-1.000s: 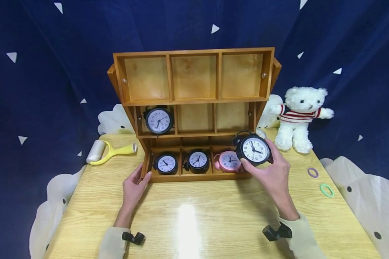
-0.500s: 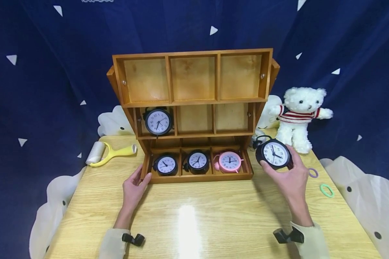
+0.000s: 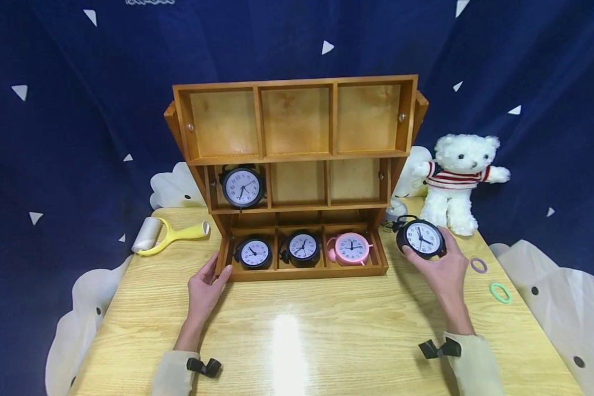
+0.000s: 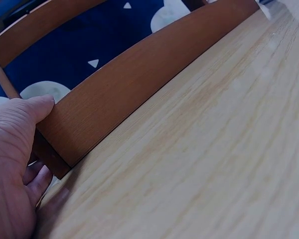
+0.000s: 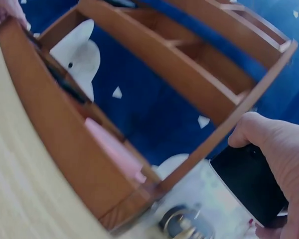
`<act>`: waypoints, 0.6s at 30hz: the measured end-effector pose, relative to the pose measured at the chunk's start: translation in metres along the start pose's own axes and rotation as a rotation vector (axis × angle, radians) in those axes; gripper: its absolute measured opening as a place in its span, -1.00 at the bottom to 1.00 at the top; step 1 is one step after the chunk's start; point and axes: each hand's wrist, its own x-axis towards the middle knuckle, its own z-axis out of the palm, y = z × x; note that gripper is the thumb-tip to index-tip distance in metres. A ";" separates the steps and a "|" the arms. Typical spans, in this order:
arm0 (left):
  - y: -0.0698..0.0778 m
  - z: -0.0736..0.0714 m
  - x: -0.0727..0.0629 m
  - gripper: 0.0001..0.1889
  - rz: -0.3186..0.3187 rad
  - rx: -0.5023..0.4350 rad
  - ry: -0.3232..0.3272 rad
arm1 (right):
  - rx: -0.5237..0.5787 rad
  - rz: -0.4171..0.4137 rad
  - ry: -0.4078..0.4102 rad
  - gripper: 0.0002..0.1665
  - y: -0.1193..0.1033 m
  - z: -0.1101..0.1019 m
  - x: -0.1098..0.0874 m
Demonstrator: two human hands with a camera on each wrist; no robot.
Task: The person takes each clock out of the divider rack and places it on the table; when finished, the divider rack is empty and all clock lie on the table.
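A three-tier wooden shelf (image 3: 307, 273) stands on the table. My left hand (image 3: 205, 289) grips its lower front left corner; in the left wrist view the thumb lies at the front board's end. Just right of the shelf, my right hand (image 3: 445, 269) holds a black alarm clock (image 3: 421, 240) between thumb and fingers, its white dial tilted up. In the right wrist view the clock's dark body (image 5: 251, 181) shows. The bottom tier holds a black clock (image 3: 254, 253), another black clock (image 3: 302, 247) and a pink alarm clock (image 3: 352, 248). One more black clock (image 3: 242, 187) sits middle-tier left.
A yellow-handled lint roller (image 3: 173, 234) lies left of the shelf. At the right stand a white teddy bear (image 3: 460, 184), a purple ring (image 3: 478, 265) and a green ring (image 3: 500, 292). A clear roundish object (image 3: 397, 209) is partly hidden behind the held clock.
My right hand has carried the black clock rightward, from before the bottom right compartment to beside the shelf, and slightly lower. The pink clock is now uncovered. My left hand has stayed put.
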 end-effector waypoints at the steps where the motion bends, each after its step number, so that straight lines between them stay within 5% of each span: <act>1: 0.000 0.000 0.000 -0.38 0.000 0.003 -0.003 | -0.004 0.011 -0.013 -0.08 0.006 0.002 0.001; 18: -0.003 0.001 0.001 -0.37 0.004 0.018 0.005 | -0.078 0.104 -0.103 -0.02 0.074 0.026 -0.002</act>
